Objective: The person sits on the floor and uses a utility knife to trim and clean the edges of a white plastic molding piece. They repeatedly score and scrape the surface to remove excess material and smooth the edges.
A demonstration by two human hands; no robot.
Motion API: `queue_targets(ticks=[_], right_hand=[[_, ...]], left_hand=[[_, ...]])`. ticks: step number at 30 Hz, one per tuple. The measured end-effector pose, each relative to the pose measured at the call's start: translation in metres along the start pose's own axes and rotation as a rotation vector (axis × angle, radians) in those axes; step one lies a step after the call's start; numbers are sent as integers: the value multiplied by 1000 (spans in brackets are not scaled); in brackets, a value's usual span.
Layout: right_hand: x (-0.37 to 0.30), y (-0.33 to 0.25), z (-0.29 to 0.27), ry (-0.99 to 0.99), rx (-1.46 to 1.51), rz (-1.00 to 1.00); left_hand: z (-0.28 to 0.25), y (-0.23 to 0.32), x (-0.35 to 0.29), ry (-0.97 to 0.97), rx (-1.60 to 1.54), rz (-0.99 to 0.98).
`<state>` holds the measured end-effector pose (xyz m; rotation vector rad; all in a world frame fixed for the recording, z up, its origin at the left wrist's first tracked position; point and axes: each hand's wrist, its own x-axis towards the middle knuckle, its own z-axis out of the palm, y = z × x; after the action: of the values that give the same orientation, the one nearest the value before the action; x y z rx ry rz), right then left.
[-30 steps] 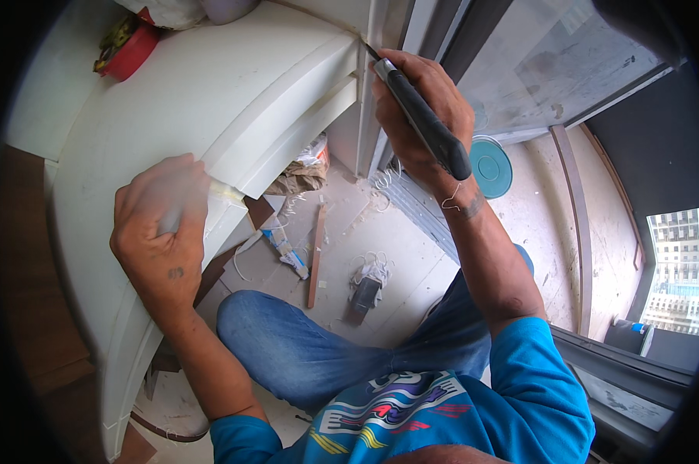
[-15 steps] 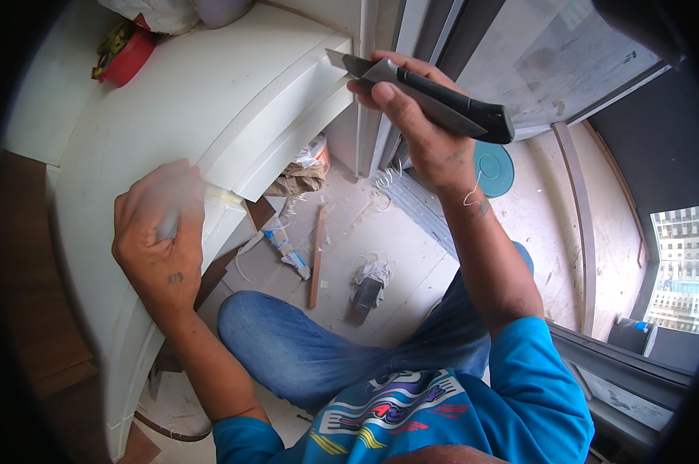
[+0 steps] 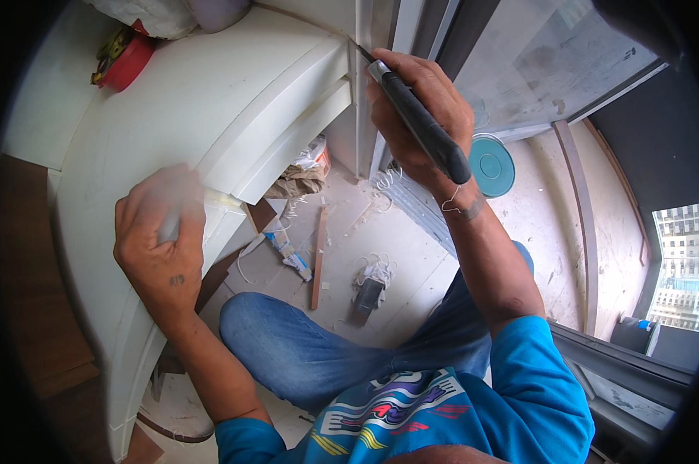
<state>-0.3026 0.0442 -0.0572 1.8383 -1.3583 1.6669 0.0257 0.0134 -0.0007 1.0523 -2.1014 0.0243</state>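
Observation:
My right hand (image 3: pixel 425 108) is wrapped round a black utility knife (image 3: pixel 421 117) with a grey collar. Its blade points up and left, close to the far corner of the white counter (image 3: pixel 202 85), where a wall panel meets it. My left hand (image 3: pixel 160 240) is closed at the counter's near edge, fingers curled together. A blurred patch covers its fingertips, so what they pinch, if anything, is hidden. Just right of those fingers, a short gap breaks the white edge strip (image 3: pixel 276 124), and a yellowish surface shows there.
A red roll of tape (image 3: pixel 127 62) sits on the counter's far left. Across the floor lie a wooden strip (image 3: pixel 318 255), a blue and white tube (image 3: pixel 289 254), and a dark block with white string (image 3: pixel 367 294). A green round lid (image 3: pixel 492 165) is beyond my right wrist.
My right hand has turned the knife so that its blade points farther up, toward the counter's far corner. My left hand has stayed almost in place.

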Motion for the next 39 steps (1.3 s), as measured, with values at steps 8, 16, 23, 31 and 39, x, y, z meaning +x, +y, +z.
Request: queue_targets(ticks=[8, 16, 23, 31, 39], right_hand=[[-4, -3, 10, 56, -16, 41], [-4, -3, 14, 66, -23, 20], [-4, -6, 8, 9, 13, 108], [-11, 3, 12, 49, 59, -62], [-11, -4, 16, 85, 0, 75]], left_hand=[[-1, 1, 0, -10, 6, -13], [-2, -3, -2, -21, 13, -10], [-5, 1, 0, -67, 2, -63], [-3, -1, 0, -41, -4, -32], [-4, -2, 0, -54, -16, -29]])
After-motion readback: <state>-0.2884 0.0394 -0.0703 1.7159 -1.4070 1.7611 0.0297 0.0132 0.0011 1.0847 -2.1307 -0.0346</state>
